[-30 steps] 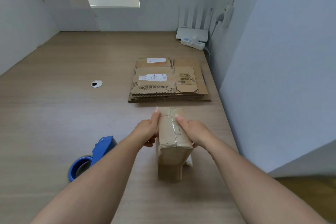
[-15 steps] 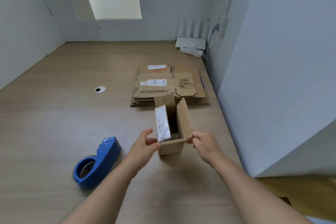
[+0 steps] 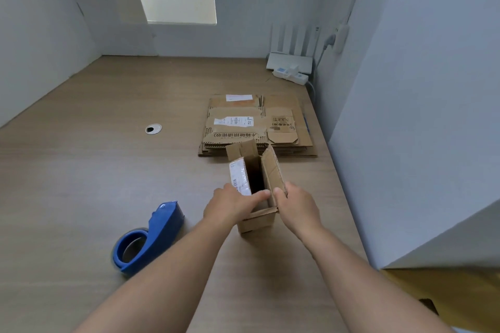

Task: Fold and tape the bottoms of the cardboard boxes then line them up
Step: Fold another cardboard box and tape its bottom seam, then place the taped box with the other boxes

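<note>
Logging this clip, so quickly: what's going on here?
A person holds a small box upright, its top flaps open. The left hand grips its left side and the right hand its right flap. A tape dispenser lies untouched on the table; a stack of flat boxes sits behind.

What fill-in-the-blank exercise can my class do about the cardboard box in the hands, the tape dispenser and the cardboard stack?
1. The left hand and right hand grip the upright cardboard box, whose top flaps stand ____.
2. The tape dispenser, left of it on the desk, is coloured ____.
3. The stack of boxes beyond it lies ____, not yet folded up.
Missing words: open; blue; flat.
</note>
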Available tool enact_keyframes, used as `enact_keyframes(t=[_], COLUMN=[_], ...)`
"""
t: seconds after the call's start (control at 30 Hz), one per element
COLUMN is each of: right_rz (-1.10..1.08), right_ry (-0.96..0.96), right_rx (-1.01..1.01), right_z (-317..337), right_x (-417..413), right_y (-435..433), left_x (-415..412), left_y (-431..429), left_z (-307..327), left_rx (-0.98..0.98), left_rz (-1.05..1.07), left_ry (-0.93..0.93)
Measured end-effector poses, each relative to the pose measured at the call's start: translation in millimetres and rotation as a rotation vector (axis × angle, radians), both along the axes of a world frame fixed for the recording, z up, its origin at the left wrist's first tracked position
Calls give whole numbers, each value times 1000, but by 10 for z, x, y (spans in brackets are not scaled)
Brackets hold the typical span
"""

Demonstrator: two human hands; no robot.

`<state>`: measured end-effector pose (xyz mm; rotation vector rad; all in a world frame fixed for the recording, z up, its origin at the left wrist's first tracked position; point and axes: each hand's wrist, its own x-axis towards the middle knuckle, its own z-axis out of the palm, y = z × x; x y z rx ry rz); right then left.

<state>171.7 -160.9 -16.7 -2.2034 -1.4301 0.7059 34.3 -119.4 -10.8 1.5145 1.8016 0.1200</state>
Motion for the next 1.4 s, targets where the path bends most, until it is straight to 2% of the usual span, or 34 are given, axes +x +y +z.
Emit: enact_keyframes(t=[0.1,0.13,0.27,0.33,0.57,0.73,0.93,1.4], right_rz=[-2,-6,-37,-6,193,293,501,981], right_ry=[-47,-52,-55,-91,-181,-78,-1,-84], right_rx=[-6,-7,2,15,272,443,474,433], right_z=[-31,-48,-96,-70,386,604,723,638], right_x=[-45,-33,76,96,46,-204,-760,-2658], right_y=[-1,2,9,3,-49,-138,-399,-1671], left_x=[12,-9,-153,-184,-202,-391,-847,-2415], left_y=[-11,-14,-58,-142,-531,-856,-1434,-3197], left_z=[-35,-32,19,58,378,600,735,621], left_rx=[47,84,117,138,327,469,565,624], left_rz=[-38,-35,112,132,284,469,661,1010], left_ry=[87,50,-321,-358,-326,-281,-199,-89])
